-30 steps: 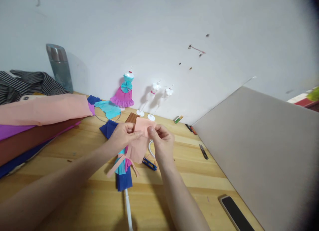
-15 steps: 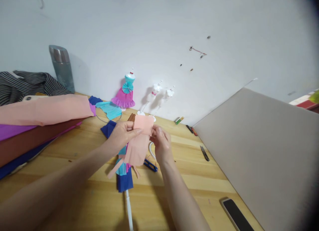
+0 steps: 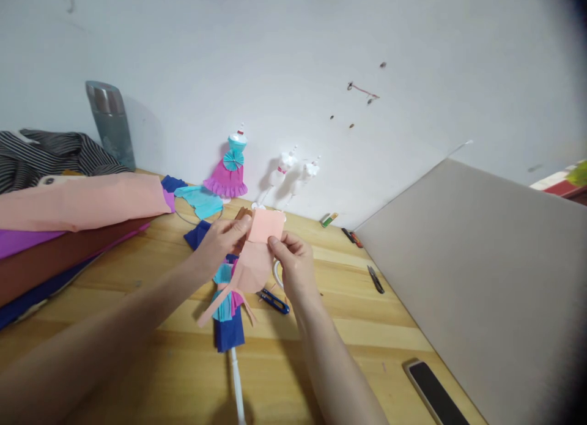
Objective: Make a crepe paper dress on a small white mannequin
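A folded piece of peach crepe paper (image 3: 268,226) is held up over the table, its lower part hanging down. My right hand (image 3: 298,263) pinches its right edge, thumb in front. My left hand (image 3: 222,241) is closed at its left edge, thumb and fingers together; its fingertips are partly hidden. Beneath lie peach, turquoise (image 3: 222,307) and magenta strips and a dark blue piece of crepe paper (image 3: 230,333), with a white stick (image 3: 237,382) below. Blue thread snips (image 3: 275,301) and a white ring (image 3: 277,272), partly covered by my right hand, lie nearby.
Crepe paper rolls (image 3: 92,199), a striped cloth (image 3: 55,156) and a bottle (image 3: 112,122) are at left. A small dress form in a pink skirt (image 3: 228,179) and two white ones (image 3: 287,162) stand by the wall. Black snips (image 3: 376,279) and a phone (image 3: 435,391) lie right, beside a grey panel (image 3: 481,260).
My left thumb has slid off the paper's front to its left edge. My right thumb has come onto the front. The paper's lower part has swung and folded slightly.
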{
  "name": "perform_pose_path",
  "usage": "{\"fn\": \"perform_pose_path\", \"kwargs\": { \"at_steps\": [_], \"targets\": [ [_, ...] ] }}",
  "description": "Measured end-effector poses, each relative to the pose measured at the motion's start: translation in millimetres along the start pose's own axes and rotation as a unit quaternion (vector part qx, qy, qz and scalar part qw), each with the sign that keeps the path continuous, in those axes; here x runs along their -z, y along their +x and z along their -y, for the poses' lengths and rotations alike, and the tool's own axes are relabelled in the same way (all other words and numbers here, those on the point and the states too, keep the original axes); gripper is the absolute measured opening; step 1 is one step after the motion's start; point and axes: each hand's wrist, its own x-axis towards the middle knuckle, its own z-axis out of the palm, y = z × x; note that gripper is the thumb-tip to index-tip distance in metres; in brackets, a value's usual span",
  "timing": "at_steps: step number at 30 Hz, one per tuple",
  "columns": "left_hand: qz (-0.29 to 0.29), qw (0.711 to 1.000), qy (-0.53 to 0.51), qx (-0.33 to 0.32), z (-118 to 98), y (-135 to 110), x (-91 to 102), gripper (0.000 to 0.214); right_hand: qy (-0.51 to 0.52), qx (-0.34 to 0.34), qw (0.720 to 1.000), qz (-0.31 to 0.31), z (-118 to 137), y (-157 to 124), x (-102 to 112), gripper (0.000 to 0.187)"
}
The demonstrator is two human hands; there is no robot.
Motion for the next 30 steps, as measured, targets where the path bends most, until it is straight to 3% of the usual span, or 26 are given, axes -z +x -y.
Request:
{"fn": "perform_pose_path", "kwargs": {
  "at_steps": [4,8,13,19,30],
  "targets": [
    [-0.007,0.999,-0.026,0.023,3.3,0.7,0.6,0.05,0.004,0.012,1.0,-0.017,-1.0,1.7,0.8,0.025],
    [0.036,0.999,0.023,0.022,5.9,1.7,-0.3,0.032,-0.006,0.027,1.0,-0.012,0.0,2.2,-1.0,0.026],
    [0.004,0.999,0.013,0.052,4.9,2.0,-1.5,0.027,-0.03,0.031,0.999,-0.011,4.0,0.0,-4.2,0.025],
    [-0.008,0.998,0.046,0.035,3.1,1.6,-0.7,0.026,-0.034,0.019,0.999,0.02,4.8,-0.9,-3.3,0.023],
    [-0.036,0.995,0.09,-0.006,2.5,2.6,-1.7,0.028,-0.073,0.046,0.996,0.006,4.2,0.6,-2.8,0.029]
  ]
}}
